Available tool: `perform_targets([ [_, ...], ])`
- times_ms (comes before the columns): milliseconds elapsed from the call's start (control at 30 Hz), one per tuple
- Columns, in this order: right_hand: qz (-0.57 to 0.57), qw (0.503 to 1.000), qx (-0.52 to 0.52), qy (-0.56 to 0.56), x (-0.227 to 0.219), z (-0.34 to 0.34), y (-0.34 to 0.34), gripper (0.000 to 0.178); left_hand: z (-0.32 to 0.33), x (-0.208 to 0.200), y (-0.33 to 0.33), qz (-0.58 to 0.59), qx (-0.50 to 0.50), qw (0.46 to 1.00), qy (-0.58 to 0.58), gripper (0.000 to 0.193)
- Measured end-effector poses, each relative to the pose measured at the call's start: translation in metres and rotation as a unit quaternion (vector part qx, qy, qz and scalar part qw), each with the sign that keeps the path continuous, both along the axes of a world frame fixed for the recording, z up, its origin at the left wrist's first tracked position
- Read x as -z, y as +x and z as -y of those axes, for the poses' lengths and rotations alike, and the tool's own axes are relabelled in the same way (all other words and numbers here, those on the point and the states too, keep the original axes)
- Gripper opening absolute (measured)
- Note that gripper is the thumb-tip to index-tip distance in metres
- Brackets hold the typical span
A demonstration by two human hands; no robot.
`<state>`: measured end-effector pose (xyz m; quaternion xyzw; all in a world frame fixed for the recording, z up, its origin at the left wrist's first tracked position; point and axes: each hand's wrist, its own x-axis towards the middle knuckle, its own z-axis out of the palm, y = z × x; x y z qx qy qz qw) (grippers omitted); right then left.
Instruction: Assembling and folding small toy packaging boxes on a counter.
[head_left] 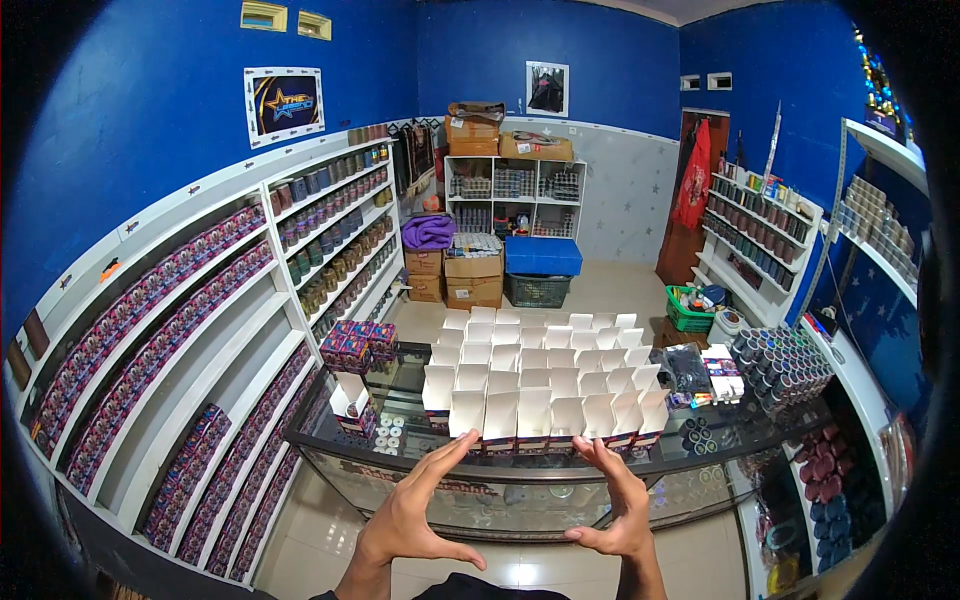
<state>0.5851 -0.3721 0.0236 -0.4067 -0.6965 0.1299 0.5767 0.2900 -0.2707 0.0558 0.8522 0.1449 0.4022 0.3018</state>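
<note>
Many small cartons (534,410) with raised white flaps stand in tight rows on a glass-topped counter (400,464). My left hand (425,510) reaches toward the front row's left part, fingers stretched and thumb spread. On the other side, my right hand (617,505) faces it with its thumb apart and fingertips by the front cartons. Neither hand holds anything; whether the fingertips touch the cartons I cannot tell. A lone open carton (352,408) stands to the left, beside several white discs (389,434). Behind it sit closed purple-red boxes (358,345).
Stacked dark spools (780,362), a black plastic bag (686,368) and white packs (722,372) occupy the counter's right end. Long white shelves (215,320) full of boxes line the left wall. Beyond the counter are cardboard boxes (474,280), a blue lid (543,256) and a green basket (688,312).
</note>
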Motion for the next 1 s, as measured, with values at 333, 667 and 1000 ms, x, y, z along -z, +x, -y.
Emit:
perform_targets([
  [333, -0.001, 1.000, 0.001, 0.001, 0.004, -0.004, -0.009, 0.114, -0.013, 0.001, -0.011, -0.006, 0.007, 1.000, 0.014, 0.140],
  [667, -0.014, 1.000, 0.018, -0.008, 0.010, -0.006, -0.018, 0.113, -0.028, 0.011, -0.015, -0.002, 0.006, 1.000, -0.012, 0.145],
  [1000, -0.003, 1.000, 0.022, -0.006, 0.007, 0.002, 0.016, 0.107, -0.019, 0.004, 0.020, 0.003, 0.009, 1.000, 0.004, 0.147],
])
